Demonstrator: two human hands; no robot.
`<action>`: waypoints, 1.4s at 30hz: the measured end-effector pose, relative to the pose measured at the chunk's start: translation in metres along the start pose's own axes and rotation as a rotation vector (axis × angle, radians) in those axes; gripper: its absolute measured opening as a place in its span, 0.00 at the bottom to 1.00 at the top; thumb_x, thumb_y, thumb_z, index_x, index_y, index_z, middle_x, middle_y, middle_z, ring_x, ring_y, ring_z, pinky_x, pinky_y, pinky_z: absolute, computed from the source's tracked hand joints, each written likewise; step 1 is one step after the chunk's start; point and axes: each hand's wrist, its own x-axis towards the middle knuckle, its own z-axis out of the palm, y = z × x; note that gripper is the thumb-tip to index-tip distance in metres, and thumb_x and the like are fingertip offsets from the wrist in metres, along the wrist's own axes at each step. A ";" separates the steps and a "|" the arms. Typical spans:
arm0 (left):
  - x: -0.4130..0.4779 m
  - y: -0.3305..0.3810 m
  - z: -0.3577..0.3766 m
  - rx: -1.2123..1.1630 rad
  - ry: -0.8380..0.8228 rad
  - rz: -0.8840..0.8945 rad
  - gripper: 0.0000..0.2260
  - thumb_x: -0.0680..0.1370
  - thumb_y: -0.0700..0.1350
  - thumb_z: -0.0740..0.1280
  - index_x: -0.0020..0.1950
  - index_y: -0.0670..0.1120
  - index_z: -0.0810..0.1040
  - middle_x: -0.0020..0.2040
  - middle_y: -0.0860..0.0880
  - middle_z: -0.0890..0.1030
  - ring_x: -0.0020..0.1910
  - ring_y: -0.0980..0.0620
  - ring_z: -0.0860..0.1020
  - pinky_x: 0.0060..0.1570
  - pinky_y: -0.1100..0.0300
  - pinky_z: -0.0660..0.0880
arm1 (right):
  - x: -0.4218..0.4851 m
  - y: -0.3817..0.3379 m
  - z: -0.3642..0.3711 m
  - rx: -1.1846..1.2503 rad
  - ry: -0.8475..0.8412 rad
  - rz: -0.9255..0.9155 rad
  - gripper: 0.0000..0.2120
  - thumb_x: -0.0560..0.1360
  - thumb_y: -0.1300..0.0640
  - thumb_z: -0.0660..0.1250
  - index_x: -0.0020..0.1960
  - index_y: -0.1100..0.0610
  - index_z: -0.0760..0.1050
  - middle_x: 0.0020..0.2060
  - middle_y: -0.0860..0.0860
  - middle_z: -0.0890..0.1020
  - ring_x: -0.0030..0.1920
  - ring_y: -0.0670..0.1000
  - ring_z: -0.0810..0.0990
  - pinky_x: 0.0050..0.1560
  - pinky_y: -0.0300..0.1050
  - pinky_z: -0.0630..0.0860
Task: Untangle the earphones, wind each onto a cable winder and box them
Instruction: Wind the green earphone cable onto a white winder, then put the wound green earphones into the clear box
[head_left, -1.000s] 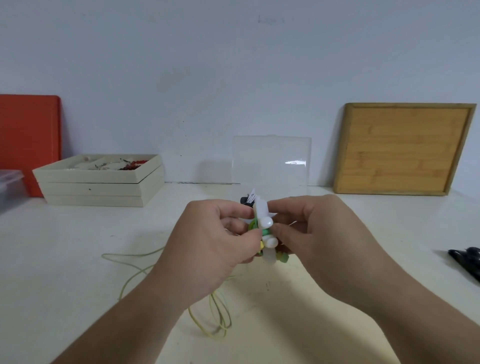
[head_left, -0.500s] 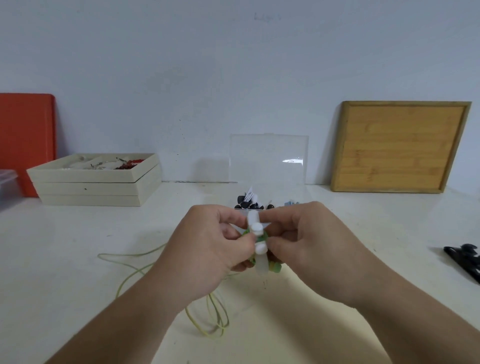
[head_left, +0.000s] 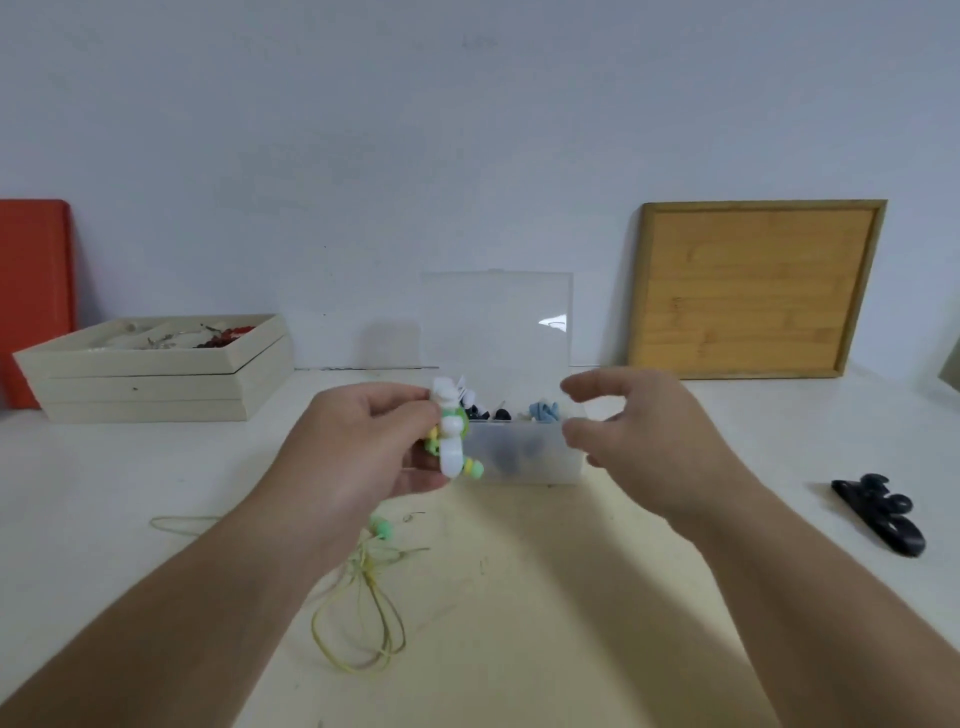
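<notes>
A white table (head_left: 545, 597) meets a pale wall (head_left: 467, 156). The clear box (head_left: 524, 460) stands mid-table with its lid (head_left: 493, 332) upright; dark and blue bundles (head_left: 498, 415) lie inside. Just left of the box, the left hand (head_left: 363, 452) pinches a white winder (head_left: 451, 449) wrapped in green-yellow earphones (head_left: 474, 467). The right hand (head_left: 644, 441), at the box's right front, holds nothing, its fingers loosely spread. Winding looks done; boxing seems next, a short carry over the front wall. A loose yellow-green cable (head_left: 363, 623) lies in front of the box.
</notes>
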 end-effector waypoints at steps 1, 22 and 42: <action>0.005 0.006 0.006 0.039 -0.005 0.032 0.04 0.77 0.39 0.70 0.49 0.42 0.84 0.39 0.42 0.86 0.33 0.49 0.82 0.33 0.59 0.80 | 0.000 0.001 0.005 -0.029 -0.023 -0.012 0.18 0.73 0.56 0.69 0.62 0.47 0.78 0.58 0.41 0.80 0.48 0.44 0.82 0.50 0.40 0.75; 0.106 0.012 0.050 1.110 0.051 0.369 0.22 0.80 0.58 0.62 0.42 0.41 0.82 0.35 0.45 0.78 0.39 0.45 0.78 0.41 0.54 0.75 | 0.002 0.007 0.014 -0.116 -0.029 -0.075 0.17 0.76 0.56 0.66 0.64 0.47 0.75 0.62 0.45 0.74 0.55 0.48 0.76 0.50 0.37 0.69; 0.019 -0.011 -0.069 0.913 -0.138 0.060 0.06 0.75 0.45 0.72 0.49 0.54 0.84 0.47 0.54 0.82 0.47 0.56 0.81 0.47 0.60 0.78 | -0.040 -0.024 0.059 -0.196 -0.462 -0.406 0.13 0.78 0.53 0.65 0.61 0.44 0.76 0.44 0.41 0.78 0.42 0.41 0.77 0.45 0.34 0.74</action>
